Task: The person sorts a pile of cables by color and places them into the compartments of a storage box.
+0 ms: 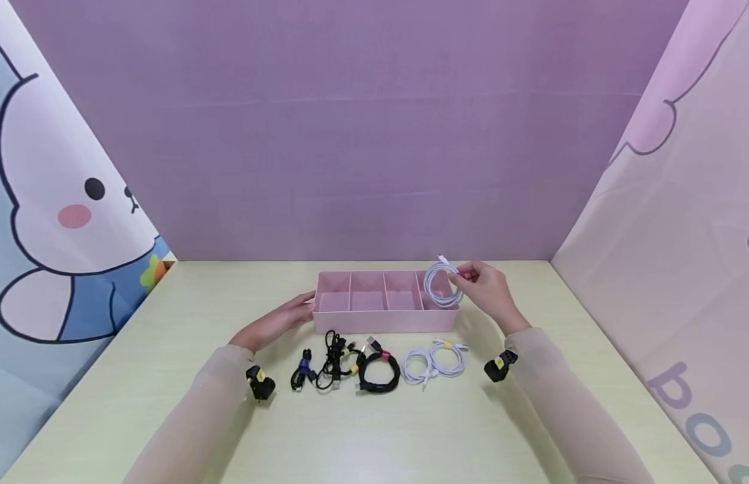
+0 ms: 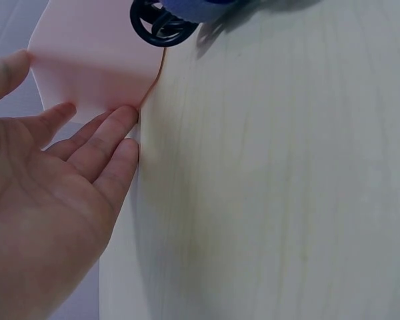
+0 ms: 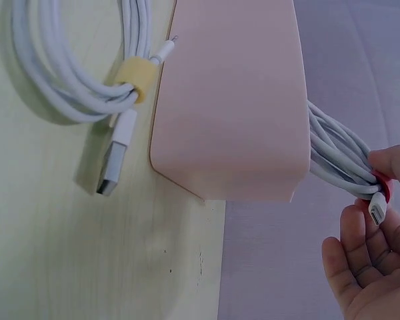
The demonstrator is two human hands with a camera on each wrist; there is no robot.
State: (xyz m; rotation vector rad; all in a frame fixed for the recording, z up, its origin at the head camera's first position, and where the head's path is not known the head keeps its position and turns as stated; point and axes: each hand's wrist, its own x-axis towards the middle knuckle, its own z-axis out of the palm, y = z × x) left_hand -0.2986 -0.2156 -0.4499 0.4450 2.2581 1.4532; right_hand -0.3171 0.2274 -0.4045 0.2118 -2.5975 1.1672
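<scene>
Held white cable (curtain letter "o")

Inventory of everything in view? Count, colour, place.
Table: one, pale, foreground
Box: one, pink, divided, on table
Held cable: one, white, at box's right end
Coiled cables: two, white, before box's right half
Cable bundles: three, black, left of coiled cables
Back panel: one, purple, behind table
Side sheets: two, printed, left and right
Wrist cameras: two, black, on wrists
Sleeves: two, beige, forearms
Left hand: one, touching box's left end
Right hand: one, gripping held cable
</scene>
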